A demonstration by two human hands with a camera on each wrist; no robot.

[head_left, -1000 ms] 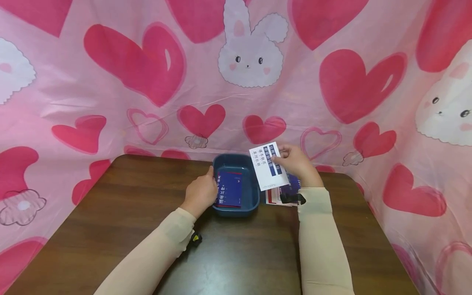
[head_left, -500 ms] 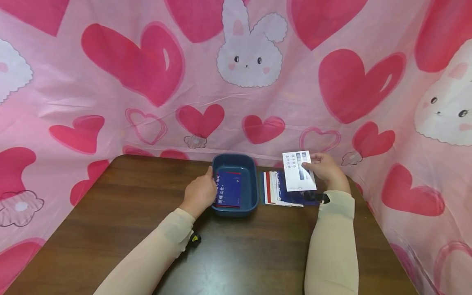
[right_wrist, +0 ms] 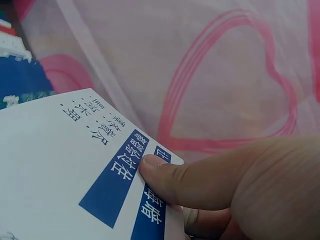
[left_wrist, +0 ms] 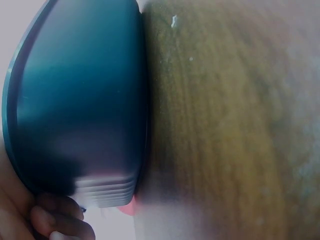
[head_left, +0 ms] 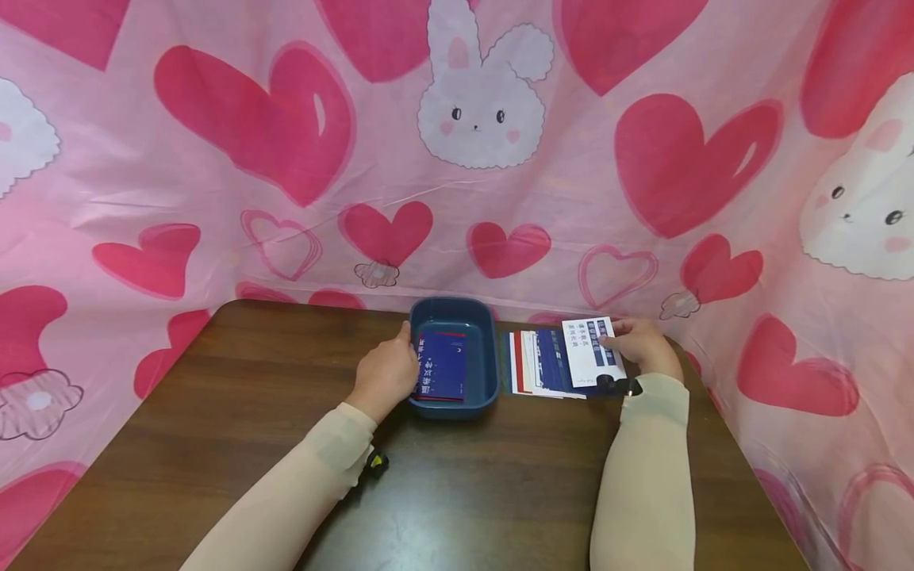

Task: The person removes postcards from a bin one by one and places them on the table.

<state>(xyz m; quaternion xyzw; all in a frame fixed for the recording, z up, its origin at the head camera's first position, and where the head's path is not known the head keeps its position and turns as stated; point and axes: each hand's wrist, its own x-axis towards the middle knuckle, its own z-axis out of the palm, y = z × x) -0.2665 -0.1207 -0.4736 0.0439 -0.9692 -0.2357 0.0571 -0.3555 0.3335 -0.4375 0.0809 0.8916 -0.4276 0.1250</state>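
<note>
My left hand (head_left: 388, 366) grips the left rim of a dark blue plastic box (head_left: 489, 373). In the left wrist view its curled fingers (left_wrist: 62, 222) show by the box's outer wall. A blue card (head_left: 444, 369) with white characters lies inside the box, with red edges showing under it. My right hand (head_left: 643, 346) pinches a white card (head_left: 584, 366) with blue printed bands, thumb on its face. That card is over the right end of a fanned row of several cards (head_left: 530, 373), right of the box. Whether it touches them I cannot tell.
A brown wooden table (head_left: 457, 492) bears the box and cards. Close behind its back edge hangs a pink cloth (head_left: 300, 174) with hearts and rabbits, which also runs along both sides.
My right hand has carried the white card from beside the box's right rim to the right, then lowered it over the fanned cards. The left hand has stayed on the box.
</note>
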